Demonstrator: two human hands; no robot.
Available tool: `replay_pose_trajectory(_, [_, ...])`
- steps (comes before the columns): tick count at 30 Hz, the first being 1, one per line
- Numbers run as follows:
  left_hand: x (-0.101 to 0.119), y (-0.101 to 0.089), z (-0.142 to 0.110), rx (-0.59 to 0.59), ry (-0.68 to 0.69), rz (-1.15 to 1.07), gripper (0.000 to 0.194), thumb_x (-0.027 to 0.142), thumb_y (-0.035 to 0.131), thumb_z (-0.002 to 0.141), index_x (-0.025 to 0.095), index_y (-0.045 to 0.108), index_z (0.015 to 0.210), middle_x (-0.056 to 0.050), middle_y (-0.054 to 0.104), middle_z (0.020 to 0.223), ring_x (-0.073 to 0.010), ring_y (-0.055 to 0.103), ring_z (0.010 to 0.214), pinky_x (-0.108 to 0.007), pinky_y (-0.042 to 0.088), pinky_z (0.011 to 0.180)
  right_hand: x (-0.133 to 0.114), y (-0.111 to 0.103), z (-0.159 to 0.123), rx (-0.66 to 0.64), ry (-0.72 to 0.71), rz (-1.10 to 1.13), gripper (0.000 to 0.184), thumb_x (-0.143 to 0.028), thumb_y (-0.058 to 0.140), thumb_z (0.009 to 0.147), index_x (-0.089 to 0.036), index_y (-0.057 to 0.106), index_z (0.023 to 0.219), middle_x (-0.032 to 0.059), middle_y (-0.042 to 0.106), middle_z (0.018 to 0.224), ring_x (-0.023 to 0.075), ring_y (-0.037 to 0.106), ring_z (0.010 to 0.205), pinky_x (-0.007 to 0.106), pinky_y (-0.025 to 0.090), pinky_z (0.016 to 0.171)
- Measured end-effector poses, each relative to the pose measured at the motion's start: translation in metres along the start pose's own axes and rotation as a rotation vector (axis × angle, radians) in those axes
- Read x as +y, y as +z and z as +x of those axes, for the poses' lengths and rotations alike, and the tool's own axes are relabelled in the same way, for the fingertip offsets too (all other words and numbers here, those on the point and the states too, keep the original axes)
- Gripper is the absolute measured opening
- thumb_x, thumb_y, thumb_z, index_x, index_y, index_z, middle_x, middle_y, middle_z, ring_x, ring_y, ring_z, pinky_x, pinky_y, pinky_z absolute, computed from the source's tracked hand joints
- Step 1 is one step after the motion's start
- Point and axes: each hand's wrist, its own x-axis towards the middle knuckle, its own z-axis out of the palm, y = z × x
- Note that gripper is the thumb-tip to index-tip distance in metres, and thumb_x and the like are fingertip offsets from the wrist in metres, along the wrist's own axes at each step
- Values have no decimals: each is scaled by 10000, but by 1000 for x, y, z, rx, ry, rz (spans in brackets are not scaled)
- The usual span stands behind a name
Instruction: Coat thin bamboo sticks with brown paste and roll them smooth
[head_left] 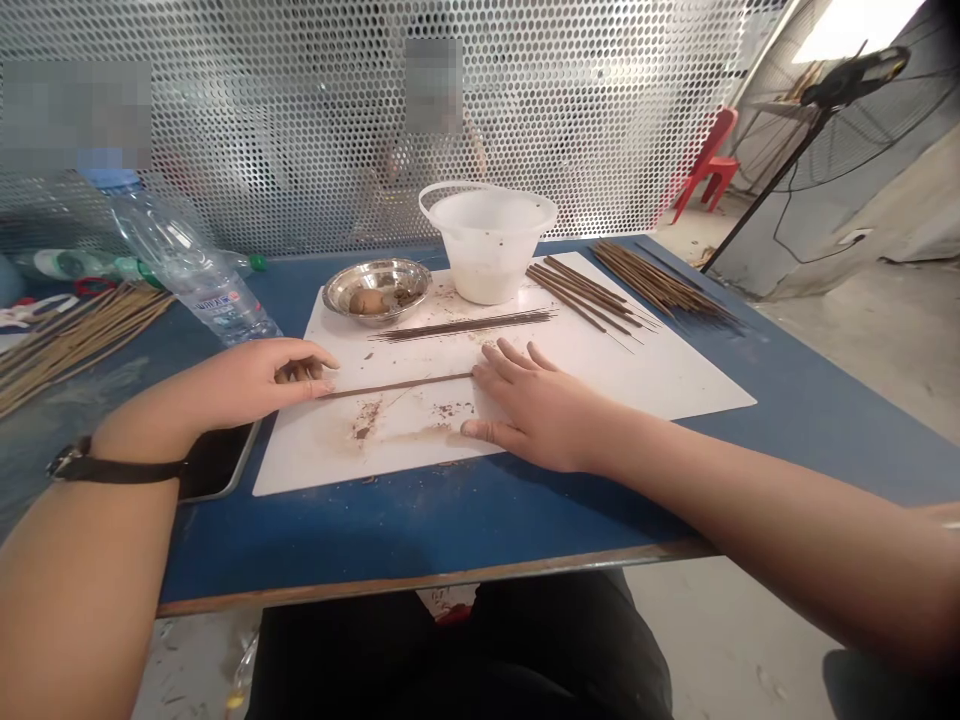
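Observation:
A thin brown coated stick (397,385) lies across a white board (675,385) on the blue table (420,530). My left hand (259,380) rests on the stick's left end with fingers curled over a small brown lump. My right hand (529,405) lies flat, fingers stretched out, palm down on the stick's right end. Brown powder smears the board between my hands. A few finished dark sticks (465,325) lie just beyond.
A steel bowl (377,290) with a brown lump and a white plastic bucket (487,240) stand at the board's back. Stick bundles lie at right (660,280) and far left (67,335). A water bottle (191,270) and phone (217,465) sit left. A perforated metal screen (600,120) backs the table; a person sits behind it.

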Motion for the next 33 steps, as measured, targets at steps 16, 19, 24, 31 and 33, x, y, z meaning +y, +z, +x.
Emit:
replay_pose_trajectory(16, [-1, -3, 2, 74, -6, 9, 533, 614, 579, 903, 220, 702, 1239, -77, 720, 1285, -269, 659, 1036, -393, 502, 922, 26, -2, 23, 48, 9, 60, 955, -770, 325, 1005, 8, 507, 1529, 309, 365, 1666, 503, 197, 1596, 662, 277, 1256])
replay_pose_trajectory(19, [-2, -3, 3, 62, -2, 13, 549, 628, 578, 893, 217, 703, 1236, -87, 721, 1285, -278, 659, 1046, -397, 503, 921, 18, 0, 19, 45, -67, 69, 971, -783, 314, 1001, 15, 520, 1515, 319, 350, 1668, 503, 201, 1594, 676, 250, 1262])
replay_pose_trajectory(24, [-4, -2, 2, 71, 0, 6, 564, 628, 587, 896, 203, 700, 1249, -89, 726, 1257, -277, 654, 1040, -397, 500, 932, 7, -3, 6, 21, -84, 32, 915, -759, 348, 1011, 0, 576, 1467, 305, 385, 1656, 491, 221, 1593, 648, 272, 1267])
replay_pose_trajectory(31, [-6, 0, 3, 75, -24, 24, 599, 678, 569, 856, 240, 723, 1234, -68, 743, 1212, -269, 668, 1035, -372, 510, 884, 3, -8, 2, 97, 43, -22, 711, -658, 452, 1030, -57, 686, 1329, 270, 585, 1504, 455, 402, 1524, 589, 394, 1213])
replay_pose_trajectory(33, [-8, 0, 5, 87, -44, 18, 618, 700, 571, 822, 258, 731, 1223, -61, 746, 1198, -267, 676, 1025, -371, 516, 871, 4, -7, 4, 73, 51, -18, 822, -700, 430, 1017, -15, 601, 1438, 296, 506, 1575, 476, 362, 1540, 618, 368, 1222])
